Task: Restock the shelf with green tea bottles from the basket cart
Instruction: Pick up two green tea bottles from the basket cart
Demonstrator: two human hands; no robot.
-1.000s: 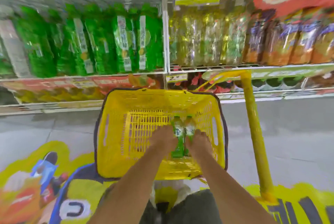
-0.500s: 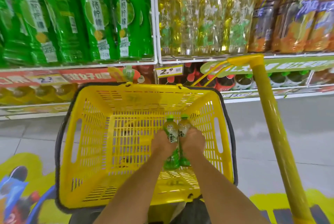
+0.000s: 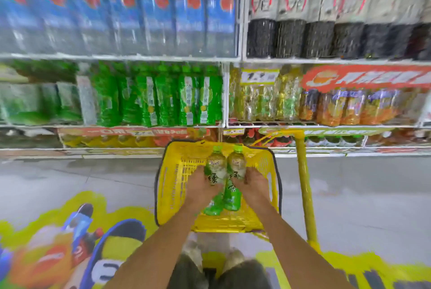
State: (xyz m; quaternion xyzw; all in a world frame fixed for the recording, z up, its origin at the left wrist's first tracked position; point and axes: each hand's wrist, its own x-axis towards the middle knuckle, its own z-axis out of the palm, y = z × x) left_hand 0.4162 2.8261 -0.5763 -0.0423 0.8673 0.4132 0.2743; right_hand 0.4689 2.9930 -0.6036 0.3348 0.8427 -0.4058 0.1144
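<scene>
Two green tea bottles with green caps stand side by side above the yellow basket cart. My left hand grips the left green tea bottle around its middle. My right hand grips the right green tea bottle the same way. Both bottles are upright and held clear of the basket floor, their lower ends showing between my wrists. Ahead, the middle shelf carries a row of large green bottles. The view is blurred.
The cart's yellow handle post rises right of the basket. Blue-labelled water bottles and dark bottles fill the top shelf. Yellow bottles and orange bottles stand right of the green ones. Grey floor with a coloured sticker lies left.
Both hands have lifted the two bottles up out of the basket. The view has tilted upward, so the top shelf now shows and the basket looks smaller.
</scene>
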